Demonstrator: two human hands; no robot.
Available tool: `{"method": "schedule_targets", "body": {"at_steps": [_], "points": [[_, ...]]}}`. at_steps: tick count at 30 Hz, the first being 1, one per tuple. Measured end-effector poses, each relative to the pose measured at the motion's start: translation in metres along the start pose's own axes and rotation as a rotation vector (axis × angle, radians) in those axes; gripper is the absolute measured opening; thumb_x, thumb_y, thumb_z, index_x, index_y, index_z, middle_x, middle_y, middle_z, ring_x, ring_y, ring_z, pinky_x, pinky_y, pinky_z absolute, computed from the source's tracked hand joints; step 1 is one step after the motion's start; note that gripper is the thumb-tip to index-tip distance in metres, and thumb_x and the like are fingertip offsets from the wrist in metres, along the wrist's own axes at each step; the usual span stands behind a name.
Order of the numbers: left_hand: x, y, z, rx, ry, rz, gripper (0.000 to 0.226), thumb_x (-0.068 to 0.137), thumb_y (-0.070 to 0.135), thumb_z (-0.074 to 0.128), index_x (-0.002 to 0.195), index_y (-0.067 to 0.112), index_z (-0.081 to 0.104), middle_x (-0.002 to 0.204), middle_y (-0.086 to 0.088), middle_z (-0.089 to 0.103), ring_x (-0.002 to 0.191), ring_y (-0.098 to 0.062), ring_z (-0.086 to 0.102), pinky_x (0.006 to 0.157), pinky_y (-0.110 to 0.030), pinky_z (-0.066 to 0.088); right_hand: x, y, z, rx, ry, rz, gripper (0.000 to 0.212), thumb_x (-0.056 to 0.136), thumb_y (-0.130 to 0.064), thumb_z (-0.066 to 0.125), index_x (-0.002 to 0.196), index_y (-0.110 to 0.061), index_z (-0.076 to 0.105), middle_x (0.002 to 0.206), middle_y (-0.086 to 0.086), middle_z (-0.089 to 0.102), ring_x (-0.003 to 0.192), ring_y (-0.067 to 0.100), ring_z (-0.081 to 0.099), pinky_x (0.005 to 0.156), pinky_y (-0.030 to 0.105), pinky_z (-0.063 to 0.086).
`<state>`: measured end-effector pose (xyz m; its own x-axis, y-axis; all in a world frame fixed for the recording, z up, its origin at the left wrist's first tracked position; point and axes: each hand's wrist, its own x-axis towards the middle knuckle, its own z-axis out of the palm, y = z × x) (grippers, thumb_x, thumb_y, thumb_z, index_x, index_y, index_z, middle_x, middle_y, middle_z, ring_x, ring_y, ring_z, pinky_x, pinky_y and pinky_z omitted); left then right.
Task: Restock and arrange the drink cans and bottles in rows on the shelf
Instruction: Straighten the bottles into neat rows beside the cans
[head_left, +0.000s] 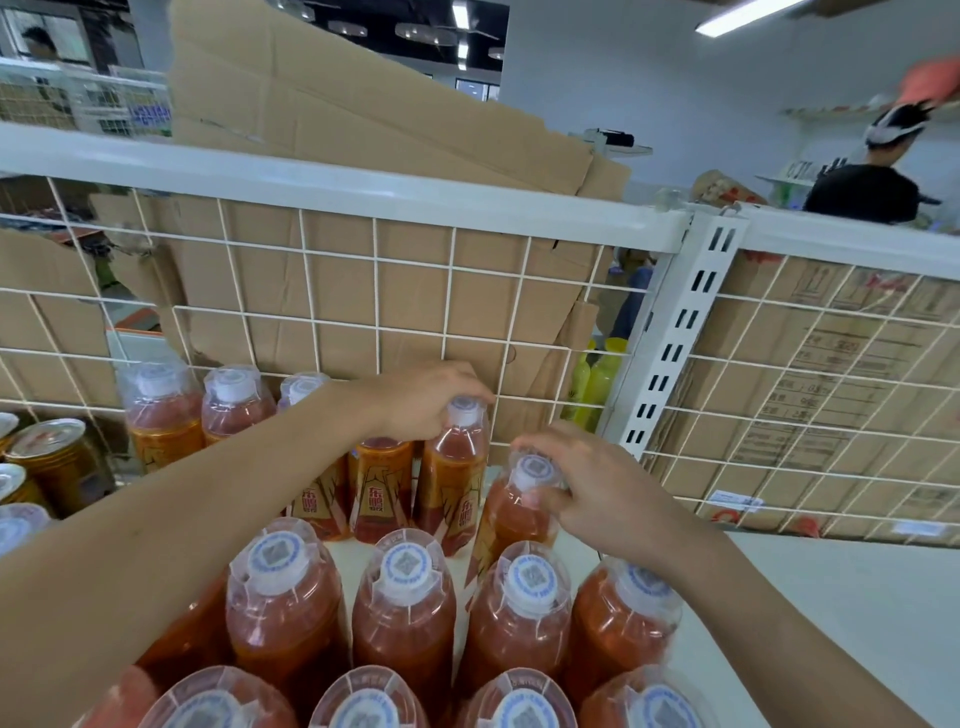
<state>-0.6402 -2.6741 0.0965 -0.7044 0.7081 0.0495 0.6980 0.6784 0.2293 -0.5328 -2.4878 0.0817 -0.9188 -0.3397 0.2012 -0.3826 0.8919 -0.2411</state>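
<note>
Several orange drink bottles with clear caps stand in rows on the white shelf (810, 597). My left hand (421, 397) grips the cap of a back-row bottle (451, 483) close to the wire grid. My right hand (597, 483) holds the top of another bottle (519, 512), tilted slightly, just in front and to the right of it. Nearer rows of the same bottles (402, 608) fill the front of the shelf under my forearms.
A white wire grid back panel (363, 291) with cardboard behind it closes the shelf's rear. Gold cans (52, 457) stand at far left. A slotted white upright (675, 332) divides the bays. Yellow bottles (597, 384) sit behind the grid. Another person (872, 182) stands at upper right.
</note>
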Motion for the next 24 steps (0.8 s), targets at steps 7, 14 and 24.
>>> {"method": "schedule_targets", "body": {"at_steps": [7,14,24], "points": [[-0.001,0.001,0.012,-0.006,0.083,-0.071,0.058,0.077,0.03,0.073,0.129,0.025,0.048,0.114,-0.001,0.047,0.107,-0.018,0.048,0.085,-0.029,0.039,-0.002,-0.002,0.003,0.025,0.026,0.015,0.045,0.085,-0.031,0.056,0.129,-0.026,0.048,0.117,-0.006,0.051,0.102,0.012,0.053,0.081,0.023,0.038],[-0.003,-0.004,0.018,-0.027,0.056,-0.046,0.052,0.084,0.009,0.063,0.129,0.027,0.044,0.122,-0.001,0.042,0.113,-0.02,0.045,0.092,-0.038,0.041,-0.003,-0.006,0.004,-0.012,0.054,0.028,0.046,0.089,-0.04,0.057,0.131,-0.025,0.049,0.117,-0.004,0.052,0.105,0.016,0.054,0.088,0.029,0.042],[-0.007,-0.013,0.016,0.041,0.031,0.051,0.061,0.079,0.017,0.069,0.131,0.027,0.041,0.129,0.005,0.038,0.116,-0.015,0.045,0.094,-0.04,0.043,-0.002,-0.007,0.003,-0.014,0.045,0.023,0.046,0.089,-0.038,0.056,0.133,-0.025,0.049,0.118,-0.002,0.053,0.107,0.017,0.054,0.092,0.031,0.041]]}}
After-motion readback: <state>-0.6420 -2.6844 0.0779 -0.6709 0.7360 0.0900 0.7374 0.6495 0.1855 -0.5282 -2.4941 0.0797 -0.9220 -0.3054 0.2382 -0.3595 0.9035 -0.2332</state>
